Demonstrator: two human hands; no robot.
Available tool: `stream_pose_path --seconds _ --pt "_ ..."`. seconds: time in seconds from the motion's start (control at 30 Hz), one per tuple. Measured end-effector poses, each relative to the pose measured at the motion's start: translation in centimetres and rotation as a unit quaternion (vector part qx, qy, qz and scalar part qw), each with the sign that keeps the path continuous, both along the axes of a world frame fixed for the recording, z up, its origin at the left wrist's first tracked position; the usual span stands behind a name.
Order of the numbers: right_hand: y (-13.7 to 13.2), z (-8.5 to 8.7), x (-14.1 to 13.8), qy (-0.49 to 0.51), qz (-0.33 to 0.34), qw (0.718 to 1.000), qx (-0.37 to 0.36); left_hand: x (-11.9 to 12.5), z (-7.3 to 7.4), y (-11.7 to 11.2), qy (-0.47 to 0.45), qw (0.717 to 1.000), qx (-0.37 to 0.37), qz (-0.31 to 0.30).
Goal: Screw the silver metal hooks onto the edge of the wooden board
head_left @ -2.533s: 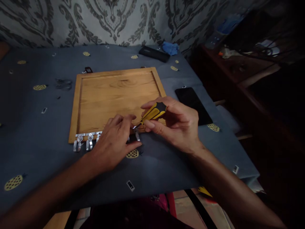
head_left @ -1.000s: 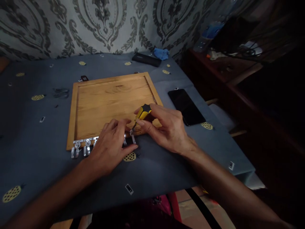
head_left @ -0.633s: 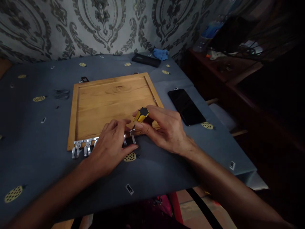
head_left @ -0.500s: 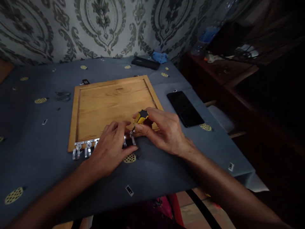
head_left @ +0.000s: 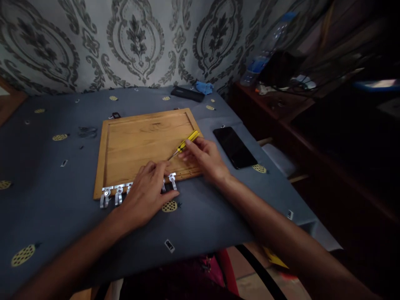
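Observation:
A wooden board [head_left: 140, 141] with a raised rim lies flat on a table covered by a blue-grey cloth [head_left: 46, 196]. Several metal hooks [head_left: 106, 196] line the board's near edge. My left hand [head_left: 146, 196] rests palm down over the middle hooks, fingers curled on them. My right hand [head_left: 203, 156] lies on the board's right part and holds a small yellow screwdriver [head_left: 186, 141] low and slanted, its tip pointing left over the wood, away from the rightmost hook [head_left: 172, 180].
A black phone [head_left: 234, 146] lies right of the board. Another dark phone [head_left: 187, 93] and a blue cloth [head_left: 204, 87] sit at the far edge by the patterned wall. A dark wooden cabinet [head_left: 281, 104] with clutter stands to the right.
My right hand has lifted the screwdriver off the rightmost hook and moved it back onto the board, laying it flatter. The left hand stayed on the hooks. The view tilted up.

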State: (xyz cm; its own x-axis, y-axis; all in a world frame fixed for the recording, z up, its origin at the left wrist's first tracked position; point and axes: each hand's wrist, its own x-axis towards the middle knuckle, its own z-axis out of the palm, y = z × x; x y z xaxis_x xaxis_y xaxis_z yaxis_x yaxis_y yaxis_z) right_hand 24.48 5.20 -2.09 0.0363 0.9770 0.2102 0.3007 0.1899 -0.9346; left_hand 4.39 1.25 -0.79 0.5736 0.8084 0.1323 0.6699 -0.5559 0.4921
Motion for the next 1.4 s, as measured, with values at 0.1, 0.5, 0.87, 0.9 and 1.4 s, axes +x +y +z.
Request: stream_pose_path --seconds 0.1,0.5,0.87,0.9,1.4 --pt "-0.9 0.2 1.0 -0.082 0.015 0.996 -0.02 0.0 0.1 0.0 0.008 1.0 -0.005 0.0" --pt "-5.4 0.0 0.9 -0.355 0.195 0.9 0.158 0.1 0.0 0.0 0.012 1.0 0.015 0.002" --pt "-5.4 -0.8 0.8 -0.381 0.171 0.886 0.204 0.0 0.4 -0.1 0.008 1.0 0.02 -0.006" --pt "-5.4 -0.8 0.8 -0.38 0.171 0.885 0.208 -0.1 0.5 0.0 0.005 1.0 0.022 -0.003" --pt "-5.4 -0.6 0.7 -0.381 0.17 0.882 0.22 -0.2 1.4 -0.1 0.031 0.999 0.039 0.008"
